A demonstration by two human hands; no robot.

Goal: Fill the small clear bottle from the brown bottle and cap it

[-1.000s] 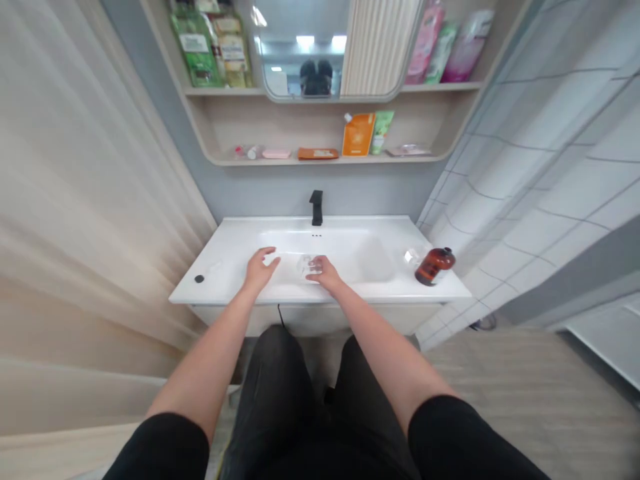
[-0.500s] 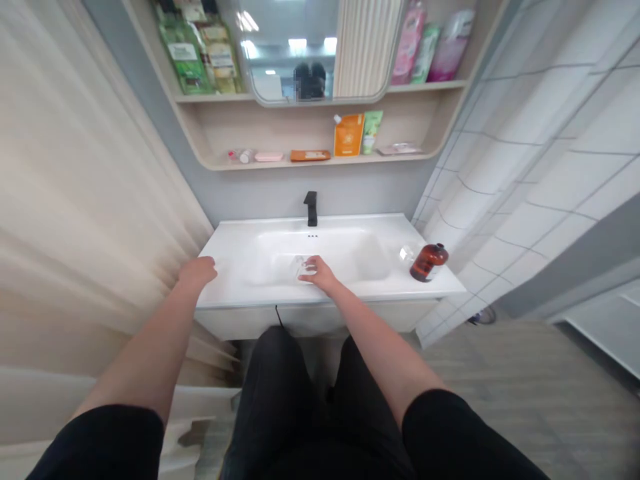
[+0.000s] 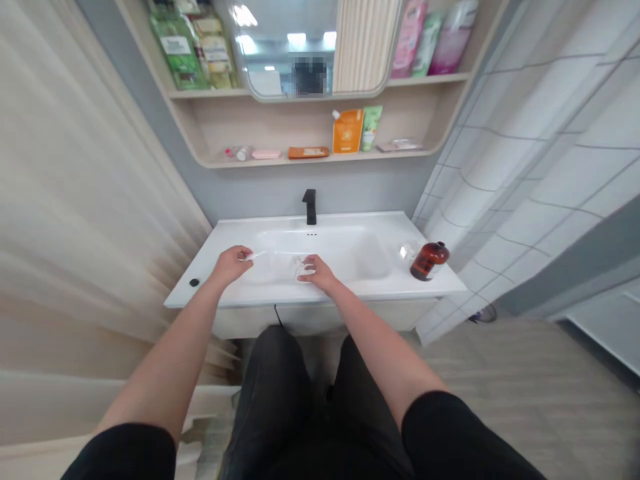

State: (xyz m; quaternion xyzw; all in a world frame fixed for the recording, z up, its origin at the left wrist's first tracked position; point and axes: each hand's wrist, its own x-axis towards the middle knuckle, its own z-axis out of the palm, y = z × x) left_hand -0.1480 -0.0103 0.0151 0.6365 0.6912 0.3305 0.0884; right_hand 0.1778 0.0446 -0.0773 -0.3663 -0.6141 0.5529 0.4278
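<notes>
Over the left part of the white sink (image 3: 350, 257), my left hand (image 3: 233, 264) pinches a thin white stick-like item (image 3: 259, 255) that points right. My right hand (image 3: 320, 273) curls its fingers around a small clear container (image 3: 297, 267) above the basin. On the counter's right side stands an amber bottle (image 3: 428, 261) without a cap, with dark liquid inside. Beside it sits a clear, glass-like object (image 3: 407, 252). A small black round piece (image 3: 195, 283) lies at the counter's left end, near my left forearm.
A black faucet (image 3: 311, 207) rises behind the basin. Above, a wall shelf (image 3: 320, 160) holds an orange pouch (image 3: 347, 132), a green tube (image 3: 371, 128) and several bottles beside a mirror (image 3: 290, 40). A curtain (image 3: 100, 200) hangs close on the left.
My left hand has moved right from the counter's left end to the basin and now shows the thin white item. The black round piece has come into view. My right hand stays put.
</notes>
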